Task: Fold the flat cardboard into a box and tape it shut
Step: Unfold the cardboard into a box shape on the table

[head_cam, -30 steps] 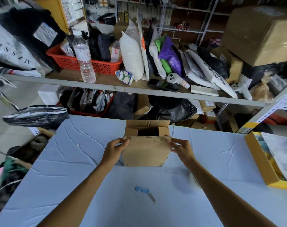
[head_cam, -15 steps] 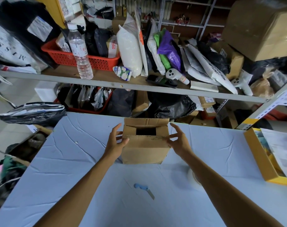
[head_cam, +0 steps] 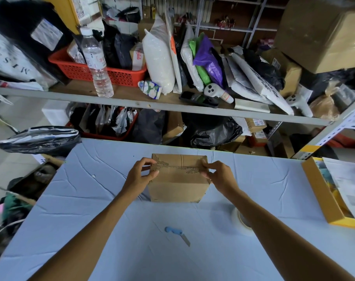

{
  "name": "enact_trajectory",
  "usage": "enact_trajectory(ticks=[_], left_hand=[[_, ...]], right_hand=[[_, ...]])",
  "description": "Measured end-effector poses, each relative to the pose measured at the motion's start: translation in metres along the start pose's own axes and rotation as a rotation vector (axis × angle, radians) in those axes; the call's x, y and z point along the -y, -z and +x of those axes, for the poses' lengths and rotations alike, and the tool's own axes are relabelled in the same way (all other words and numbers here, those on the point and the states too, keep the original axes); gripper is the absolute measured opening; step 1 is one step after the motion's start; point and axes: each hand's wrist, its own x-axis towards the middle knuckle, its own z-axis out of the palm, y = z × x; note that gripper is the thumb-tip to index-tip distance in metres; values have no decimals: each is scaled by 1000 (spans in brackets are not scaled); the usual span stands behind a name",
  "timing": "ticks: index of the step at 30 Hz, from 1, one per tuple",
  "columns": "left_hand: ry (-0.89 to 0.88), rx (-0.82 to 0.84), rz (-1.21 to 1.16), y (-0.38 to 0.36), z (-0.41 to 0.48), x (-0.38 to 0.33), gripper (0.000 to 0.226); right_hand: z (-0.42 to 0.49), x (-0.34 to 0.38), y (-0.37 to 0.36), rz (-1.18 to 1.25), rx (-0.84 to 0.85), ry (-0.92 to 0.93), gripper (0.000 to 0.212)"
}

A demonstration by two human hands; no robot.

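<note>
Fingers (head_cam: 147,161) and thumb of my left hand (head_cam: 139,177) pinch the folded top flaps of the cardboard box (head_cam: 178,188) at its nine o'clock end. My right hand (head_cam: 221,177) pinches them the same way at three o'clock. I see the box standing on the counter (head_cam: 91,199), flaps down and meeting along a seam. A blue-handled knife (head_cam: 173,231) lies at six o'clock from it. A tape roll (head_cam: 240,222) sits at four o'clock, partly behind my right forearm.

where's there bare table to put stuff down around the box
Left of the box and left hand, the table is bare to its edge. A smaller patch lies between box, tape roll and yellow tray. The knife lies nearer you. The shelf is crammed.
</note>
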Motion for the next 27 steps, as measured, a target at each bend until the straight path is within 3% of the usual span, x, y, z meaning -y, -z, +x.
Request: enact_trajectory(ticks=[12, 17, 27], left_hand=[[14, -156, 65, -16, -8, -7, 19], [29, -173, 115, -22, -7, -14, 19], [65, -219, 254, -26, -7, -47, 28]], right_hand=[[-17, -3, -11, -115, -20, 126, 31], [-7, 2, 4, -267, 109, 158, 32], [-4, -9, 31, -118, 182, 211, 63]])
